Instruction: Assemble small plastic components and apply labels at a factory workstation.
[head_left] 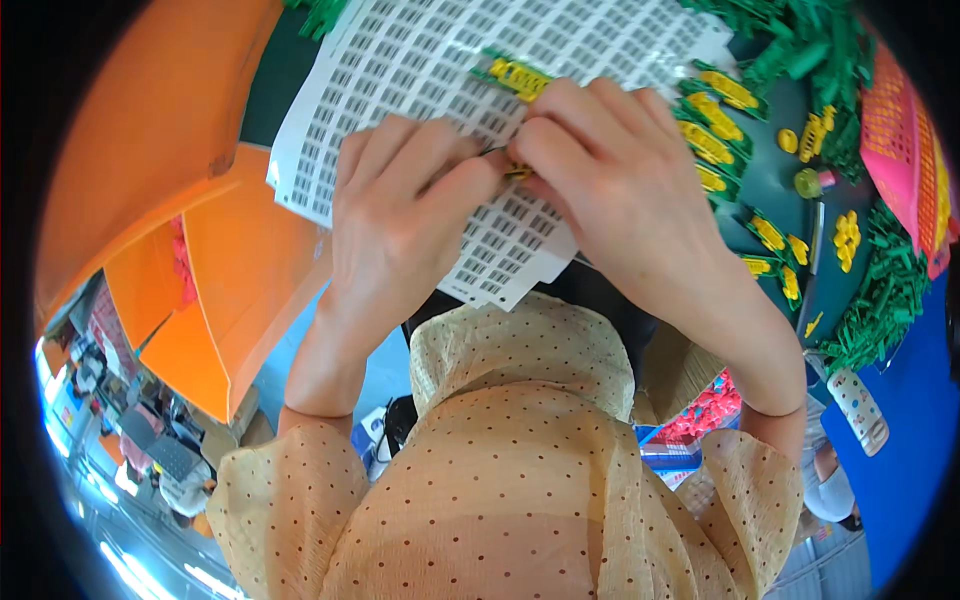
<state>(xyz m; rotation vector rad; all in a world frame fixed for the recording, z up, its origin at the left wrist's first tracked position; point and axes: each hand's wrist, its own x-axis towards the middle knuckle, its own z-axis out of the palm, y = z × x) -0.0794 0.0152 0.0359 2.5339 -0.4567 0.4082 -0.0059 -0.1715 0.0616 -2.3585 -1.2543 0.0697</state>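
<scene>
My left hand (400, 195) and my right hand (625, 175) meet over white sheets (400, 75) printed with a grid of small dark labels. Both are closed, thumbs and fingertips pinching a small green-and-yellow piece (518, 172) between them. The fingers hide most of that piece. Just beyond my right knuckles a similar green piece with a yellow raised top (520, 78) lies on the sheets. To the right of my right hand, several more green-and-yellow pieces (706, 143) are lined up in a row.
Loose green plastic parts (800, 40) are heaped at the far right, near a pink basket (895, 130). Yellow parts (846, 240), a small capped bottle (808, 182) and a thin metal tool (817, 240) lie on the dark table. Orange bins (230, 280) stand at the left.
</scene>
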